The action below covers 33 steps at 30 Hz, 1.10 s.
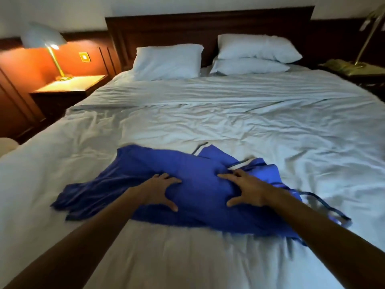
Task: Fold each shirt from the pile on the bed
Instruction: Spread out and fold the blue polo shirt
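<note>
- Presses down on the blue shirt (199,195) with the left hand (158,190) and the right hand (248,190), side by side on its middle.
- Keeps the fingers (170,179) of both hands spread wide and fairly straight, thumbs pointing toward each other, gripping nothing.
- Finds the shirt on the near half of the bed (208,122), laid crosswise and rumpled, with a white-trimmed edge (239,164) just beyond the right hand.
- Looks thin, soft and light: drapes limp, wrinkles easily, holds no shape of its own.
- Probably slides a little on the sheet, so likely needs smoothing before any fold.
- Suggests pinching at shoulders, hem or sleeve ends rather than the middle, where a grab would only bunch the cloth.
- Shows a dark looped strap or cord (325,205) at the shirt's right side; cannot tell what it is or whether it is attached; might snag.
- Offers a soft, yielding surface of creased white bedding, with no firm backing for sharp creases.
- Sets one pillow (166,61) on the left and a stacked pair (256,53) on the right, against a dark wooden headboard (208,24).
- Glows warm at the lit lamp (45,36) on the nightstand (70,86) to the left; stays dim elsewhere, with a second lamp (366,38) unlit on the right.
- Shows no other shirts and no pile.
</note>
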Motion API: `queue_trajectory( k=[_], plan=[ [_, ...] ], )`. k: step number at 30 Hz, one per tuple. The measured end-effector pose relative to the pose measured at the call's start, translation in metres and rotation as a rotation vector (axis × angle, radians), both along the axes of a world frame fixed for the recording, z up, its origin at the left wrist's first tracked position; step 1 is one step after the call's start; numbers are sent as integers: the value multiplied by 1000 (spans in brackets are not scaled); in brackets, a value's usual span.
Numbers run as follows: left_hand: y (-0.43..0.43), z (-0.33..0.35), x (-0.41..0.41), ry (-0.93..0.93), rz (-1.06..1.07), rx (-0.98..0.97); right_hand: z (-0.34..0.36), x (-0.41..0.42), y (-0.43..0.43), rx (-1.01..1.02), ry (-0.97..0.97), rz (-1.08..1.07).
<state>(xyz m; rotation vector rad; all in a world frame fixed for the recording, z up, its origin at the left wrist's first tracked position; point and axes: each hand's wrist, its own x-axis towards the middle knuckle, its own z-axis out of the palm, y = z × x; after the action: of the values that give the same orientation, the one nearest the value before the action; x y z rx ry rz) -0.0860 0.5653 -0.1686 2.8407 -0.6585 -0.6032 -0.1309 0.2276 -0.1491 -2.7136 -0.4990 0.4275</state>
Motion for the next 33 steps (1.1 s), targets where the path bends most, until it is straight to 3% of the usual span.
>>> queue_trajectory(
  k=[4,7,8,11,14,17,19,22,27,30,33],
  plan=[
    [14,5,-11,-54,-8,-248,4,-14,-12,188,-16,-146],
    [12,29,-33,-34,0,-288,29,-47,-6,292,-10,-83],
    [9,38,-38,-107,-4,-306,40,-62,0,297,17,-33],
    [-12,68,-61,-352,-134,-217,69,-112,22,242,204,141],
    [-37,75,-86,-322,-403,36,83,-141,30,39,477,218],
    [-43,58,-102,-257,-513,204,92,-155,23,-127,552,27],
    [-37,47,-116,-212,-417,107,87,-159,21,-134,390,-82],
    [-27,43,-138,-113,-234,-129,64,-157,34,-140,-6,4],
    [-10,66,-161,-118,-185,-142,44,-157,81,-123,-77,210],
    [-3,85,-161,-287,-222,-66,55,-148,74,-49,-154,194],
    [-3,95,-159,-486,-272,-7,81,-146,62,-131,-343,207]
  ],
)
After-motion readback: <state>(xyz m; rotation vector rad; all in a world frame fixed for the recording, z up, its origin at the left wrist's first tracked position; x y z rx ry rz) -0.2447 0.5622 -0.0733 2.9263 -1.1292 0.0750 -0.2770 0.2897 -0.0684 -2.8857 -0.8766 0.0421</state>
